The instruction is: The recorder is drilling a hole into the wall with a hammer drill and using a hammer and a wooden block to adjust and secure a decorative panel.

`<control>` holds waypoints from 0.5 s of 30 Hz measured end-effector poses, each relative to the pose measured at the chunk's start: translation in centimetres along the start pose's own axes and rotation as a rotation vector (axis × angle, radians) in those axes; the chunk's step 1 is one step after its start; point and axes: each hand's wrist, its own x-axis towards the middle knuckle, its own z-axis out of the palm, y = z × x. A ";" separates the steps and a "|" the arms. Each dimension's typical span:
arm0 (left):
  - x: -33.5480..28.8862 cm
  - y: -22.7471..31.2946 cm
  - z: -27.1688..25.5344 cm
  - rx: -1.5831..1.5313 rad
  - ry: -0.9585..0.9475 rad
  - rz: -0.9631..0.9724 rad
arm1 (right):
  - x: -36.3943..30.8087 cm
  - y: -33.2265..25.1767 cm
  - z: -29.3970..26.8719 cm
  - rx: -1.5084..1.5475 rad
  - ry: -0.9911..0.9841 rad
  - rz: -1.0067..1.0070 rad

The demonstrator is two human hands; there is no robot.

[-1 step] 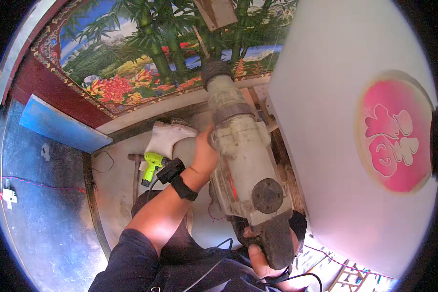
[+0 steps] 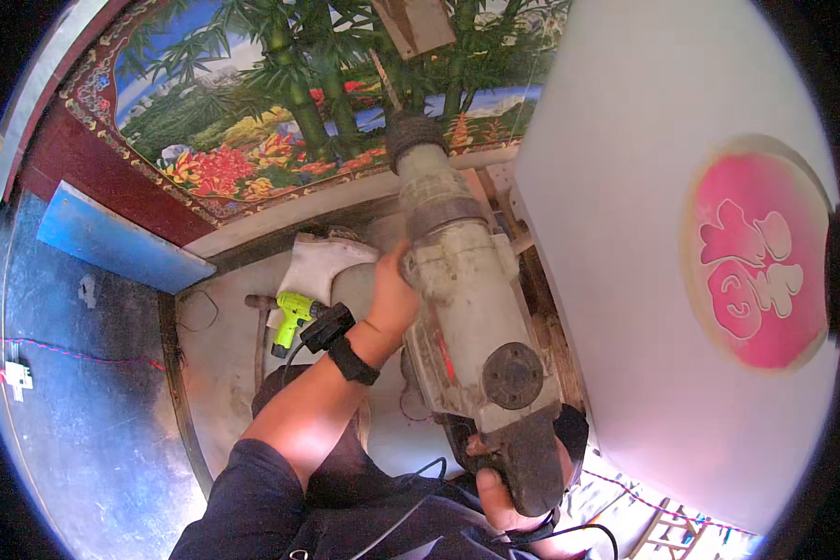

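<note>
Head view: heavy drill (image 2: 467, 308) unmoved, gripped two-handed

Nothing visible has shifted since the previous frame, suggesting a steady hold. Mid-scene, its bit (image 2: 385, 82) points at the far mural (image 2: 299, 93). Left hand (image 2: 397, 297) closed on its left flank, right hand (image 2: 500, 502) around the near handle (image 2: 530, 462) (some fingers hidden). Leftward, on pale floor (image 2: 219, 359): green driver (image 2: 294, 315), hammer (image 2: 261, 341), white boot (image 2: 319, 269). Right stands a white panel (image 2: 644, 280).

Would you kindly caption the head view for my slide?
Left hand and right hand hold a large drill below a bamboo picture.
</note>
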 end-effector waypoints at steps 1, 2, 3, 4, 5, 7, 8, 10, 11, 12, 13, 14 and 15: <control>0.2 0.2 -0.2 -0.006 -0.055 -0.004 | -0.1 0.1 0.0 -0.001 0.001 0.001; 0.4 0.7 -0.6 -0.010 -0.109 -0.008 | -0.2 0.2 0.1 -0.018 0.018 0.004; 0.6 1.7 -0.9 -0.011 -0.112 -0.009 | -0.3 0.3 0.1 -0.035 0.036 0.011; 0.8 2.7 -1.2 -0.075 -0.153 -0.002 | -0.5 0.3 0.1 -0.036 0.037 0.013; 1.0 3.3 -1.7 -0.133 -0.190 0.007 | -0.5 0.2 0.4 -0.005 0.075 0.057; 1.0 2.5 -1.7 -0.165 -0.171 -0.043 | -0.5 -0.1 0.7 0.029 0.112 0.100; 1.0 2.4 -1.7 -0.203 -0.154 -0.094 | -0.5 -0.2 0.7 0.051 0.109 0.116; 1.0 2.1 -1.9 -0.180 -0.148 -0.088 | -0.4 -0.5 0.7 0.075 0.105 0.130; 1.1 2.5 -1.9 -0.161 -0.144 -0.084 | -0.5 -0.6 0.6 0.088 0.090 0.164; 1.1 2.9 -1.9 -0.162 -0.144 -0.085 | -0.5 -0.6 0.5 0.101 0.074 0.197; 1.0 3.3 -2.0 -0.106 -0.126 -0.043 | -0.6 -0.3 0.5 0.100 0.074 0.197; 1.0 4.3 -2.0 -0.055 -0.109 -0.001 | -0.9 0.3 0.4 0.060 0.085 0.125; 1.1 5.4 -2.2 -0.053 -0.109 -0.001 | -0.9 0.8 0.4 0.028 0.093 0.055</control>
